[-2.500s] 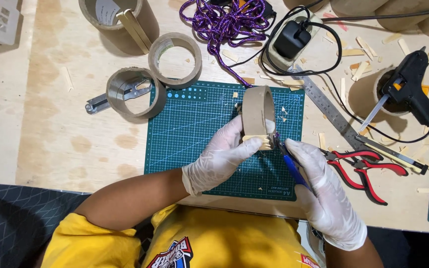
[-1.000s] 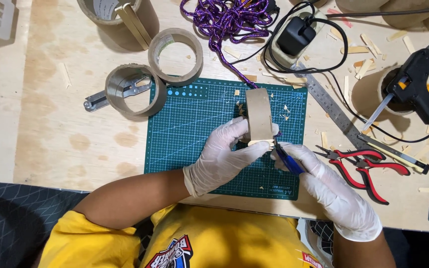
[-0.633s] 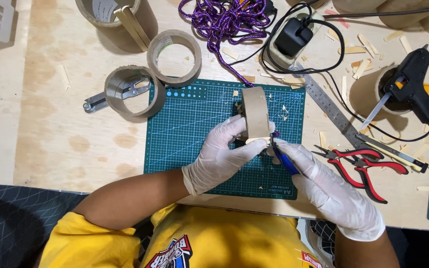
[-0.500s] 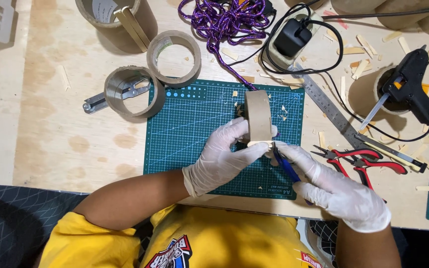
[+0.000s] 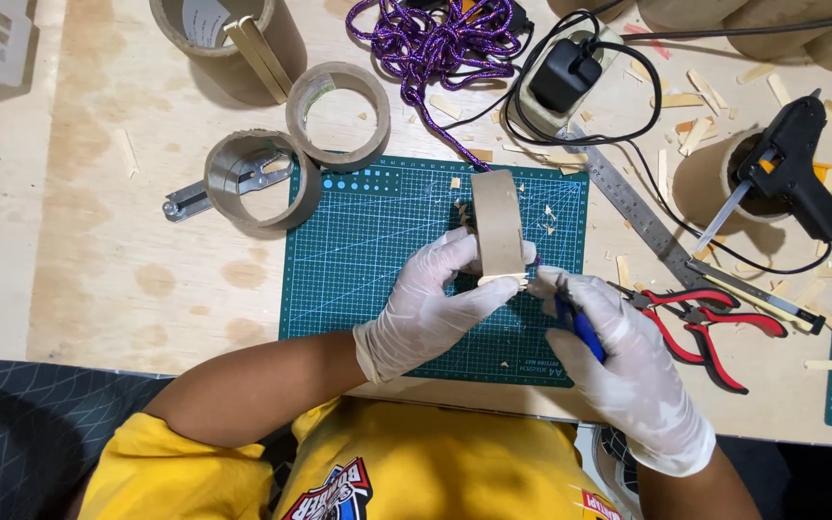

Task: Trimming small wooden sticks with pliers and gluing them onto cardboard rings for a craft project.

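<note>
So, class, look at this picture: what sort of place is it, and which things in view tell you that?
Most likely a craft or hobby workbench: a green cutting mat, a black glue gun, red-handled pliers and wood offcuts lie on it.

No packages, signs or screens are showing. One white paper label (image 5: 206,17) is sitting inside the brown cardboard tube (image 5: 228,43) at the counter's far left edge, curved against its inner wall. A patch of pale printed markings (image 5: 534,370) is lying at the near right corner of the green cutting mat (image 5: 377,260).
</note>
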